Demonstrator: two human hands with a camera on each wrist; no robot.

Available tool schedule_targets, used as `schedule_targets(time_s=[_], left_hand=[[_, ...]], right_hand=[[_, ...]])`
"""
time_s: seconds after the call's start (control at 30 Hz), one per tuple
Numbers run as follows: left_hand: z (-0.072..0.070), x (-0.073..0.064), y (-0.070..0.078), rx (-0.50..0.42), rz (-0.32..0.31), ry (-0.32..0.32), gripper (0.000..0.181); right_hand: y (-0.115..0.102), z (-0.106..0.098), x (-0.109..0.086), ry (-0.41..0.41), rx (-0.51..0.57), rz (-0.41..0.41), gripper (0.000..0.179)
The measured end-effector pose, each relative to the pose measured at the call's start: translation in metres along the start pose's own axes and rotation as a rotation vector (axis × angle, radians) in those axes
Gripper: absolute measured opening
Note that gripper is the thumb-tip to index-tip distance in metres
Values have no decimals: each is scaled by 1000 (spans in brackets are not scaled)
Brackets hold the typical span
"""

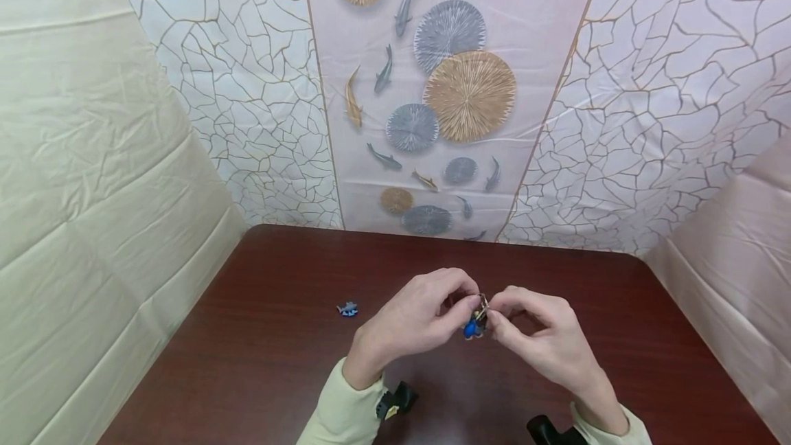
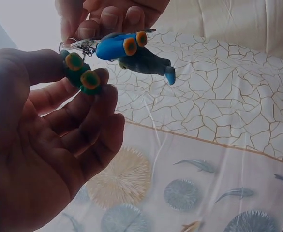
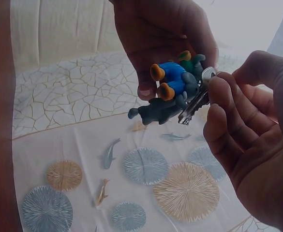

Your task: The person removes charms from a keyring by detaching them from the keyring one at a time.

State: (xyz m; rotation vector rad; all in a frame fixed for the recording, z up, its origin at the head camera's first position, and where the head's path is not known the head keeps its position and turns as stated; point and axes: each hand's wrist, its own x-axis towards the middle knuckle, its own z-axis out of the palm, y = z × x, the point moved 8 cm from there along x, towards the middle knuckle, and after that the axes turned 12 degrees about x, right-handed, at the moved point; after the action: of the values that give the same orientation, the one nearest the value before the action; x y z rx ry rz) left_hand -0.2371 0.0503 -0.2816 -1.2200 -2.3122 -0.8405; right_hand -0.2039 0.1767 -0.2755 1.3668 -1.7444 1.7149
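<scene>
In the head view, both hands meet over the right half of the table around a small keychain with figurines. My left hand (image 1: 410, 314) pinches a green figurine (image 2: 85, 77) with orange-rimmed feet between thumb and fingers. My right hand (image 1: 550, 338) pinches the metal ring end, beside a silver key (image 3: 194, 107) that points downward. From the same metal hardware hang a blue figurine (image 3: 172, 79) with orange feet and a dark grey one (image 3: 159, 111). Fingers partly hide the ring, so whether the key is threaded on it cannot be told.
A small blue-grey figurine (image 1: 348, 309) lies on the dark brown table (image 1: 266, 362), left of my hands. Black wrist cameras (image 1: 398, 400) sit at both cuffs. Patterned cloth (image 1: 426, 156) hangs behind the table's far edge, with plain cloth (image 1: 123, 225) along the sides.
</scene>
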Motion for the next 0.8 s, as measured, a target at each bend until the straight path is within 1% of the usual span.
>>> schedule_targets(time_s=[0.13,0.27,0.47,0.57,0.67,0.8], left_hand=[[-2,0,2,-32,17,31,4],[-4,0,3,-40,33,53,4],[-6,0,7,-76,42,77,4],[-6,0,8,-75,53,90,5],[-7,0,10,-49,67,105,6],[-7,0,11,-31,68,117,6]], right_hand=[[0,1,0,-2,-4,6,34],[-1,2,1,-11,-9,6,34],[-4,4,3,-29,-6,-34,32],[-5,4,4,-25,-6,-48,29],[-7,3,5,-19,-4,-59,27],[-4,1,4,-5,-12,-48,29]])
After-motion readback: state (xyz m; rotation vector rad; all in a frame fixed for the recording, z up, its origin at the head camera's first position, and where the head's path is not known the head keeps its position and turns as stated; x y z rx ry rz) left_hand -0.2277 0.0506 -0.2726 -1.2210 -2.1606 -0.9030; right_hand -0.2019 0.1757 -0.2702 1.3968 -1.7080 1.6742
